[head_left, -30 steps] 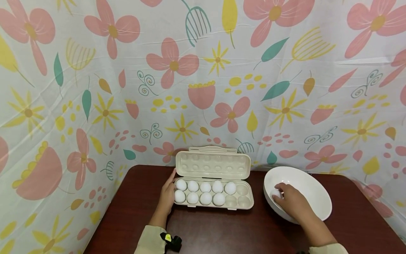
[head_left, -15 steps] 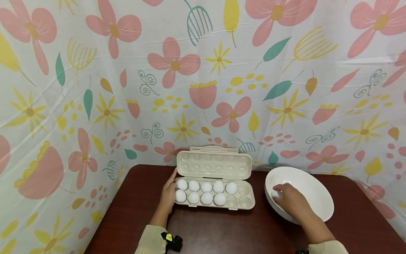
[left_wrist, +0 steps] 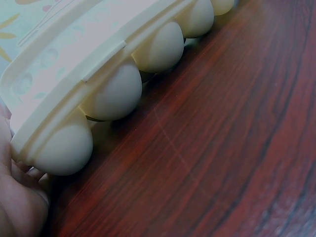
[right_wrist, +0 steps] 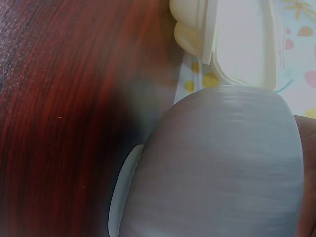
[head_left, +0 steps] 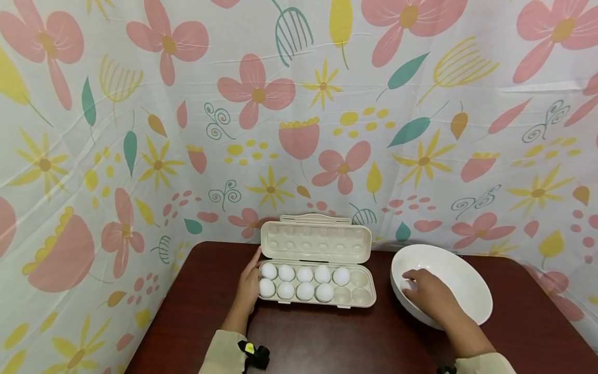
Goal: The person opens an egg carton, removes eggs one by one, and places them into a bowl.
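An open beige egg carton (head_left: 344,302) holds several white eggs (head_left: 305,291), with bare cups at its right end. The left hand (head_left: 245,288) rests against the carton's left end, fingers along its side; the left wrist view shows part of that hand (left_wrist: 19,202) at the carton's edge. At the right, a white bowl (head_left: 472,291) has the right hand (head_left: 432,295) inside its left part, thumb and fingers around a white egg (head_left: 408,285). The bowl's outer wall (right_wrist: 222,163) hides most of the right hand in the right wrist view.
Carton and bowl stand near the back edge of a dark red-brown wooden table (head_left: 327,343). Behind and to the left hangs a white cloth (head_left: 187,130) printed with flowers and leaves. The raised carton lid (head_left: 317,241) leans back close to the cloth.
The head view has shifted slightly, moving the whole scene a little within it. Both hands keep nearly the same places, the right one still holding the egg in the bowl.
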Action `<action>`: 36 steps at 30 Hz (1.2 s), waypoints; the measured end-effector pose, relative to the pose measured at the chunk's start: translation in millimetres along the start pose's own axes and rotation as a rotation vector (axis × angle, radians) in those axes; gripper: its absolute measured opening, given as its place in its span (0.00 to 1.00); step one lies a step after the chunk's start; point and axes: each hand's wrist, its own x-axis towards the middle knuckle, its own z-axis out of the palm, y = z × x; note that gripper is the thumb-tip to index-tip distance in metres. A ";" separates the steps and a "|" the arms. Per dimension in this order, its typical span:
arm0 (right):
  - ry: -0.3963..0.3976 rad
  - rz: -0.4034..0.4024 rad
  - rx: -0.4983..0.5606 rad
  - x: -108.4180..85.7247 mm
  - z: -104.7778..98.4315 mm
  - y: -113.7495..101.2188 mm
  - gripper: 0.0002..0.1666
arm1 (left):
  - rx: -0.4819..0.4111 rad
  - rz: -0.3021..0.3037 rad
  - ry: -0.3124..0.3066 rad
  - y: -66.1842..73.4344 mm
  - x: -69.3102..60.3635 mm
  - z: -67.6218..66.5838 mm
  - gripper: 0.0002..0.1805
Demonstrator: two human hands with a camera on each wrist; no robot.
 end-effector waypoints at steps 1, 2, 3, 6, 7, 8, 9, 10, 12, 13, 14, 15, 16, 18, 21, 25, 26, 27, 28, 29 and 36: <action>-0.001 0.007 0.003 -0.2 -0.5 -0.2 0.21 | -0.003 0.002 -0.002 0.3 -0.2 0.0 0.37; 0.000 0.016 0.006 -0.4 -0.8 0.0 0.21 | -0.009 0.006 -0.005 0.7 -0.7 -0.3 0.37; 0.001 0.025 0.008 -0.5 -0.8 0.2 0.22 | -0.017 0.001 -0.013 4.1 -1.6 -0.7 0.37; 0.022 0.038 0.015 -1.9 -2.8 -1.3 0.21 | -0.024 0.002 -0.022 8.7 -3.9 -1.3 0.37; 0.035 0.039 0.016 -2.3 -3.5 -2.1 0.21 | -0.026 0.001 -0.024 8.5 -3.9 -1.5 0.37; 0.047 0.039 0.018 -2.8 -4.6 -3.5 0.21 | -0.025 0.002 -0.025 8.4 -3.8 -1.6 0.37; 0.058 0.038 0.018 -3.3 -5.9 -5.1 0.21 | -0.023 -0.002 -0.025 8.9 -3.9 -1.4 0.37; 0.069 0.036 0.019 -3.8 -7.5 -7.0 0.21 | -0.018 0.004 -0.020 6.6 -3.6 -1.2 0.37; 0.084 0.034 0.014 -4.1 -10.0 -10.3 0.21 | -0.021 0.002 -0.019 5.7 -3.2 -0.9 0.37; 0.092 0.032 0.012 -4.2 -11.0 -11.8 0.22 | -0.025 0.000 -0.022 8.9 -4.3 -1.1 0.37; 0.099 0.030 0.013 -4.3 -12.2 -13.4 0.22 | -0.030 -0.003 -0.026 12.5 -5.5 -1.3 0.37; 0.106 0.027 0.012 -4.5 -13.2 -15.0 0.22 | -0.029 -0.005 -0.033 16.3 -7.0 -1.8 0.37; 0.113 0.023 0.013 -4.6 -14.1 -16.6 0.22 | -0.030 -0.003 -0.039 19.3 -7.9 -2.2 0.37; 0.127 0.019 0.018 -5.0 -16.1 -20.3 0.23 | -0.034 0.000 -0.050 23.7 -9.2 -2.9 0.37; 0.146 0.017 0.032 -5.1 -19.0 -26.3 0.24 | -0.035 -0.006 -0.049 20.1 -7.3 -2.5 0.37; 0.172 0.006 0.051 -4.7 -21.8 -34.8 0.26 | -0.025 0.005 -0.018 7.0 -2.1 -0.8 0.37; 0.179 0.000 0.057 -4.6 -22.0 -36.9 0.26 | -0.021 0.010 -0.011 4.7 -1.4 -0.5 0.37; 0.187 -0.010 0.064 -4.7 -22.4 -39.0 0.26 | -0.015 0.014 -0.005 2.8 -0.8 -0.3 0.37; 0.198 -0.021 0.070 -4.8 -22.4 -41.1 0.26 | -0.012 0.022 -0.001 1.3 -0.5 -0.1 0.37; 0.207 -0.032 0.077 -4.9 -22.5 -43.1 0.26 | -0.013 0.023 0.002 0.1 0.0 -0.1 0.37; 0.211 -0.078 0.092 -3.7 -19.2 -55.6 0.32 | -0.005 -0.014 -0.007 -0.3 -0.1 -0.2 0.37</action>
